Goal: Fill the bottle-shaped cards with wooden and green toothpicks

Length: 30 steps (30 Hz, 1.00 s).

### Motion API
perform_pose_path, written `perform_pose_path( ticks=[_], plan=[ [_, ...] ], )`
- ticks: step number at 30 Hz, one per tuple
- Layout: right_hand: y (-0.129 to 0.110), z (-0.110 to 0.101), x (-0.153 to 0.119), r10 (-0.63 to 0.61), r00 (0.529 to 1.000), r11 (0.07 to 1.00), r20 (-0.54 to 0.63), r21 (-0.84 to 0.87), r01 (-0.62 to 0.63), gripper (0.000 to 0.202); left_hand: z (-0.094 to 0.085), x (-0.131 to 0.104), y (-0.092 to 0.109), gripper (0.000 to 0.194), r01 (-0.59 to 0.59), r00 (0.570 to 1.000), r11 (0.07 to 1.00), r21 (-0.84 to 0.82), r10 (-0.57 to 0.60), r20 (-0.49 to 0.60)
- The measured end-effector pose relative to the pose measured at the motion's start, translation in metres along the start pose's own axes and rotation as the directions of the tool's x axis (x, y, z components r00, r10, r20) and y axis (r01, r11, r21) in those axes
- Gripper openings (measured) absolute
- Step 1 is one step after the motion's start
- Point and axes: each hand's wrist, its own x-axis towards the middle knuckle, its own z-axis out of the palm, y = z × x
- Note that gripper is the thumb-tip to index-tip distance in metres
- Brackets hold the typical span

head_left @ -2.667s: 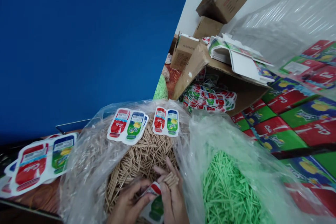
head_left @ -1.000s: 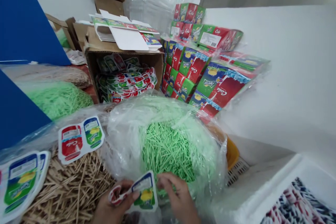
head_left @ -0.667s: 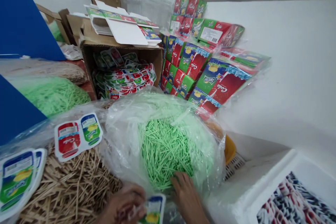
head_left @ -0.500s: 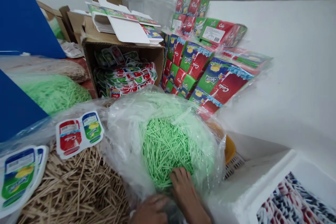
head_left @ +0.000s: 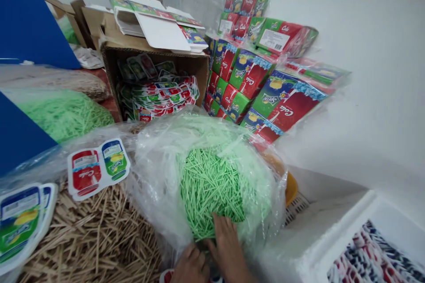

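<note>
A clear plastic bag stands open in the middle, full of thin green paper sticks. At its near edge, my right hand lies with fingers stretched onto the sticks and the thumb apart. Just left of it, my left hand is closed, its fingers curled at the bag's near lip. What it grips, if anything, is hidden. Between the hands is a dark, partly see-through patch that I cannot make out. Part of a red-and-white printed piece shows beside the left hand.
Brown paper sticks fill a bag at left, with Cola and Sprite cards on top. Behind stands a carton of similar cards. Wrapped printed boxes are stacked at the wall. A white foam box stands at right.
My left hand has come up and closer to the right hand, its fingers now curled. The right hand has shifted slightly left, its thumb now showing. The view has turned slightly.
</note>
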Motion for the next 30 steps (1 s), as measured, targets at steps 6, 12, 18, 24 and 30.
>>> perform_pose_path(
  ticks=[6,12,18,24,30],
  plan=[
    [-0.008,0.005,0.002,-0.065,0.996,0.994,-0.059,-0.095,0.060,0.036,0.010,-0.005,0.000,0.023,-0.018,1.000,1.000,0.008,0.018,-0.020],
    [-0.001,0.013,-0.001,-0.203,0.975,0.969,-0.088,-0.158,0.187,0.034,0.004,-0.005,-0.002,0.015,0.003,1.000,1.000,-0.023,-0.003,0.024],
    [-0.005,0.017,0.000,-0.220,0.969,0.962,-0.114,-0.194,0.195,0.038,0.002,-0.006,-0.006,0.017,-0.002,0.998,0.998,-0.069,0.006,0.056],
    [-0.004,0.022,-0.001,-0.207,0.976,0.963,-0.069,-0.193,0.190,0.032,-0.007,-0.004,-0.010,0.025,0.008,0.999,0.995,-0.103,-0.004,0.038],
    [0.026,0.006,0.004,-0.255,0.959,0.957,-0.121,0.110,0.268,0.034,-0.023,-0.007,-0.019,0.022,0.025,0.996,0.973,-0.231,-0.004,0.089]
  ],
)
